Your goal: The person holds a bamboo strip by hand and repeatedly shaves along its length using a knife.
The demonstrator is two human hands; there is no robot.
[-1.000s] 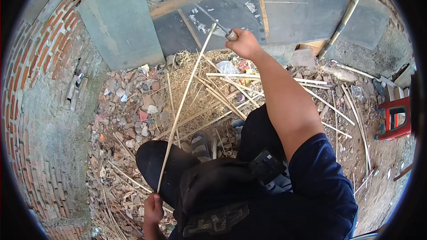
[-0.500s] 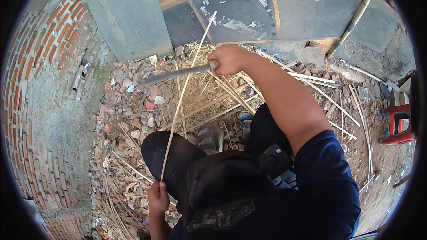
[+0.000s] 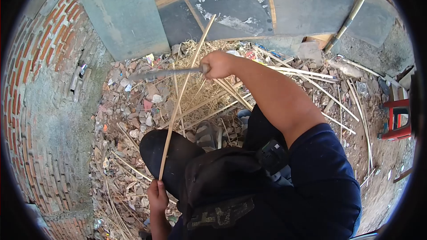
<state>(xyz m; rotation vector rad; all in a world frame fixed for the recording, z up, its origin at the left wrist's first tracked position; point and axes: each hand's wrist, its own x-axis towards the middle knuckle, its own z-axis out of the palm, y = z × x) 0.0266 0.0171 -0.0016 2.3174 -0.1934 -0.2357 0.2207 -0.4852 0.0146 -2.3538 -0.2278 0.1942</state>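
My left hand (image 3: 158, 197), at the lower left beside my knee, is closed around the lower end of a long pale strip (image 3: 173, 120). The strip runs over my knee and slants upward, its far end before the dark panels. My right hand (image 3: 216, 65) grips the handle of a long blade (image 3: 171, 72), which points left and crosses the strip. The blade is blurred by motion. Whether its edge touches the strip, I cannot tell. Thin pale shavings (image 3: 198, 93) lie below and around the blade.
More strips (image 3: 311, 76) lie on the rubble (image 3: 133, 102) to the right and lower left. A brick wall (image 3: 49, 106) stands at left. Grey panels (image 3: 307, 13) line the back, with a pole (image 3: 351, 15) leaning there. A red stool (image 3: 397, 119) stands at right.
My right hand came down from near the panels, and the blade swung from pointing up-left to lying across the strip. My left hand keeps its hold on the strip's end.
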